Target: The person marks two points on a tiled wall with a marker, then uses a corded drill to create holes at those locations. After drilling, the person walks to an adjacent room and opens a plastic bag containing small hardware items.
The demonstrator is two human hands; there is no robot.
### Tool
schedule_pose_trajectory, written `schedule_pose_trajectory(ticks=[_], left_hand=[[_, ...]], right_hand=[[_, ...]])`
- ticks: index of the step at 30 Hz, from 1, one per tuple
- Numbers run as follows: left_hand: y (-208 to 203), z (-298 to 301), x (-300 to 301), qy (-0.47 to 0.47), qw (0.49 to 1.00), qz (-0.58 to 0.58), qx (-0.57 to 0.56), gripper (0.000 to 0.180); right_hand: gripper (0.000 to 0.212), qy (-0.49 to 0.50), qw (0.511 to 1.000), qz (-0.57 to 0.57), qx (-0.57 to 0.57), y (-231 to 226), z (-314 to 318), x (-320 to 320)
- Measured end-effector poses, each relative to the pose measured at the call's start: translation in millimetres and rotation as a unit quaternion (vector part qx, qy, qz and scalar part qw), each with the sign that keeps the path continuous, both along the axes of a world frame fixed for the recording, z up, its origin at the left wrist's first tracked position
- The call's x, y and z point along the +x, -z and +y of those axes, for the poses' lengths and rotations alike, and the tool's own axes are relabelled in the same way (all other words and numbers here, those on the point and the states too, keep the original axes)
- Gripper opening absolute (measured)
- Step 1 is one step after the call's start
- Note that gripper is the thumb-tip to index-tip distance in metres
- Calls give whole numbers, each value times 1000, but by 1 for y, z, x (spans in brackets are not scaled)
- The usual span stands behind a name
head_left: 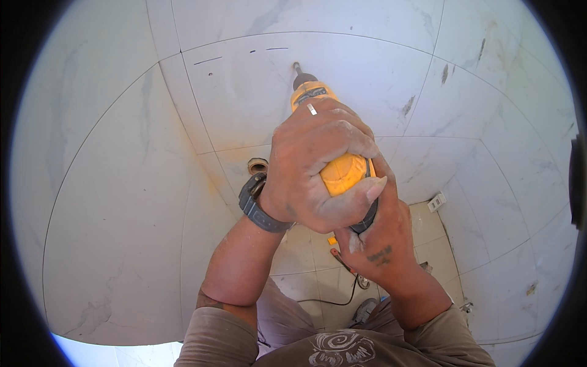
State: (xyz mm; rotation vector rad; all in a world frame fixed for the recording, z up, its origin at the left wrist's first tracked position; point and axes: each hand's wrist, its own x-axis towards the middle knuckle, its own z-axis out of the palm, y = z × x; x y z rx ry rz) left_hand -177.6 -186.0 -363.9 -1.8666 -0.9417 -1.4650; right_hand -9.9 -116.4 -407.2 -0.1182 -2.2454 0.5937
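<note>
A yellow and black power drill (pixel 346 174) points away from me at the tiled wall (pixel 244 104). Wrapped over the top of its body is my left hand (pixel 301 171), with a watch on the wrist. My right hand (pixel 382 244) is closed round the grip lower down, its fingers partly hidden by the drill and the left hand. The drill bit (pixel 297 68) meets the wall tile or nearly does; I cannot tell how deep its tip is. Left of the bit, dark line marks (pixel 208 60) and a small dark spot (pixel 210 74) show on the same tile.
A round pipe opening (pixel 257 165) sits low in the wall beside my left wrist. On the floor below lie an orange-handled tool (pixel 340 259) and a black cord (pixel 333 303), near my shoe (pixel 365 311). A white box-shaped thing (pixel 436 202) is at the right corner. Tiled walls enclose both sides.
</note>
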Motion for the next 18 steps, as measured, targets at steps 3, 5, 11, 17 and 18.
schedule_pose_trajectory(ticks=[3,5,11,17,18], left_hand=[[0,0,0,-1,1000,-1,4,35],[1,0,0,-2,1000,-2,4,36],[1,0,-1,-3,1000,2,2,36],[2,0,-1,6,1000,-3,0,37],[2,1,-1,9,1000,-2,-1,37]], right_hand=[[94,-3,1000,-4,-15,-1,-1,0],[79,1,999,-20,-39,-2,-1,1],[79,8,1000,-13,-12,-2,-1,1],[101,1,1000,-10,-5,-2,0,1],[100,1,1000,-11,5,-2,0,1]])
